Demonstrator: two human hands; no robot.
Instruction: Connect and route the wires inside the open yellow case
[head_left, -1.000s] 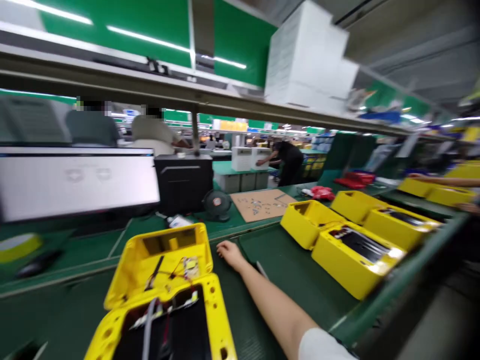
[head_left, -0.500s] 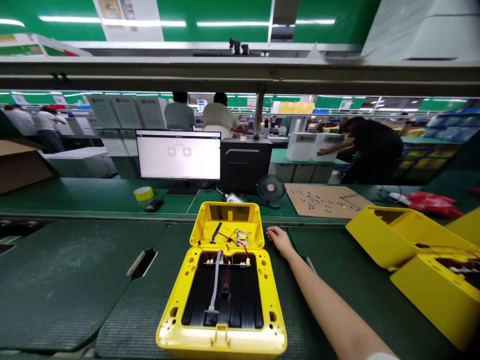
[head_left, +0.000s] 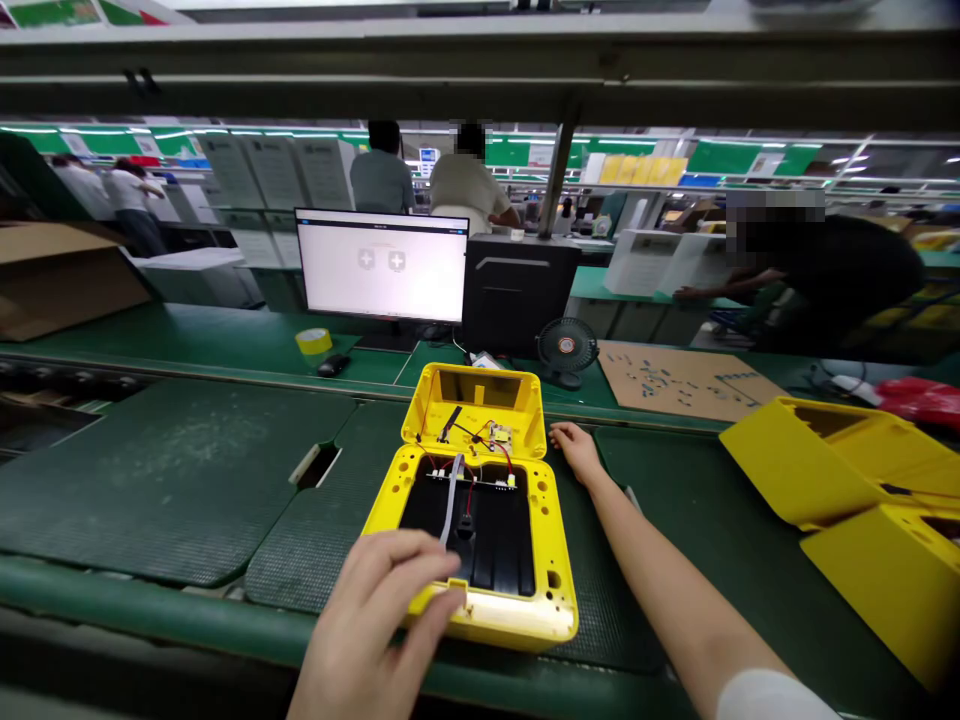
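An open yellow case (head_left: 491,625) lies on the green mat (head_left: 187,470) in front of me, its lid (head_left: 480,400) folded back. Red and black wires and a small circuit board (head_left: 499,434) show inside, above a black inner tray (head_left: 502,530). My left hand (head_left: 375,620) rests on the case's near edge, fingers stretched over the rim and thumb by the front latch. My right hand (head_left: 576,447) lies on the mat beside the lid's right side, fingers loosely out and holding nothing.
Behind the case stand a monitor (head_left: 382,265), a black box (head_left: 517,295), a small fan (head_left: 566,350), a tape roll (head_left: 313,341) and a mouse (head_left: 332,365). A cardboard sheet with screws (head_left: 682,380) and more yellow cases (head_left: 847,470) lie to the right. People work beyond the bench.
The view swung left and down onto the open case. My left hand came into view and settled on the case's near edge. My right hand stayed beside the lid.
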